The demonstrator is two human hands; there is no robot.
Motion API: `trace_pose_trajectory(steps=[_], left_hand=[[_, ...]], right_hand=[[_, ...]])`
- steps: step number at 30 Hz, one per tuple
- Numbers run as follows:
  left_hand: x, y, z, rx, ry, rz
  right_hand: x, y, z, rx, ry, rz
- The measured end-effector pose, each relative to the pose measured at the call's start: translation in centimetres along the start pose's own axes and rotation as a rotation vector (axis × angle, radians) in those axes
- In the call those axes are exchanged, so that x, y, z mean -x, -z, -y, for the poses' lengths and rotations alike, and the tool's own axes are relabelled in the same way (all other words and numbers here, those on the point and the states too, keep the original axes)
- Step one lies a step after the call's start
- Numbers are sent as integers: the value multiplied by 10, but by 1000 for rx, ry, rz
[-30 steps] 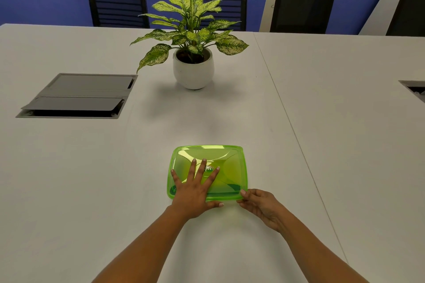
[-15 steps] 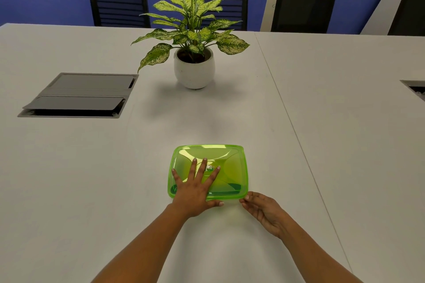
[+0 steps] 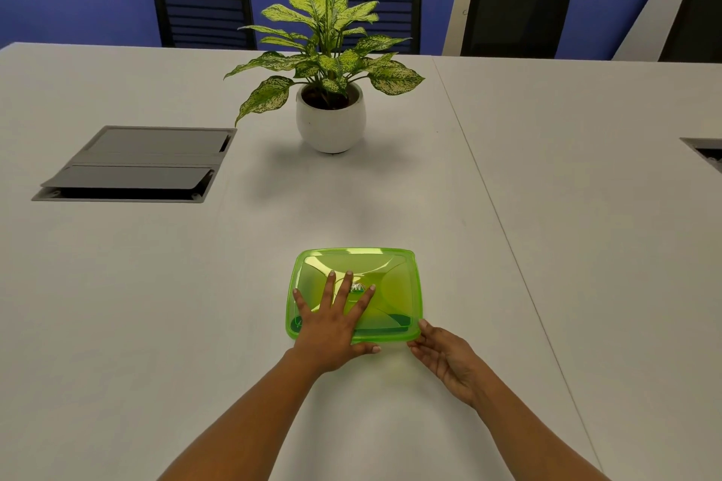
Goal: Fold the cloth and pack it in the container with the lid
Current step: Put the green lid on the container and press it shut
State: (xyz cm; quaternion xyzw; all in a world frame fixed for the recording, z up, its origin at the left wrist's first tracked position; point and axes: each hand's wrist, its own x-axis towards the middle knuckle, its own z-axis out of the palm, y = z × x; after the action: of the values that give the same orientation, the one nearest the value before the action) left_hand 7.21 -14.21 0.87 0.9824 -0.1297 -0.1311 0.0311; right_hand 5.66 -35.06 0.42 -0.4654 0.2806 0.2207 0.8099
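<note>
One green container (image 3: 394, 285) sits on the table (image 3: 547, 246), lid (image 3: 390, 266) on, at 6 o'clock from the one plant (image 3: 330, 62). Two hands are on it: the left hand (image 3: 332, 328) lies flat, fingers spread, on the lid's 7 o'clock part; the right hand (image 3: 445, 355), open and loose, touches its 5 o'clock corner. One dark cloth (image 3: 394, 320) shows dimly inside. Four chairs (image 3: 515, 8) line the far edge.

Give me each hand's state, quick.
Left hand: open, flat on the green lid.
Right hand: open, fingertips at the lid's near right corner.
</note>
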Motion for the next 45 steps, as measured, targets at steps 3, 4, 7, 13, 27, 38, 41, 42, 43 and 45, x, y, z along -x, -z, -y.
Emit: trace_pose_trajectory(steps=[3, 4, 7, 13, 27, 38, 41, 42, 43, 45], left_hand=[[0, 0, 0, -6, -1, 0], [0, 0, 0, -6, 0, 0], [0, -1, 0, -6, 1, -4], [0, -1, 0, -4, -4, -5], [6, -2, 8, 32, -94, -10], [-15, 29, 2, 135, -24, -122], [-28, 35, -1, 176, -4, -75], [-32, 38, -2, 215, 15, -51], [-36, 41, -4, 251, 32, -31], [-45, 46, -7, 291, 55, 3]], right_hand=[[-3, -7, 3, 99, 5, -45], [-5, -8, 3, 125, 11, -57], [-6, -11, 2, 143, 28, -61], [-5, -12, 4, 197, 45, -68], [-22, -24, 49, 555, 87, -53], [-34, -34, 59, 572, 111, -102], [-36, -36, 65, 600, 83, -70], [-36, -36, 66, 616, 71, -54], [-36, -37, 68, 636, 59, -37], [-37, -38, 70, 679, 40, -3]])
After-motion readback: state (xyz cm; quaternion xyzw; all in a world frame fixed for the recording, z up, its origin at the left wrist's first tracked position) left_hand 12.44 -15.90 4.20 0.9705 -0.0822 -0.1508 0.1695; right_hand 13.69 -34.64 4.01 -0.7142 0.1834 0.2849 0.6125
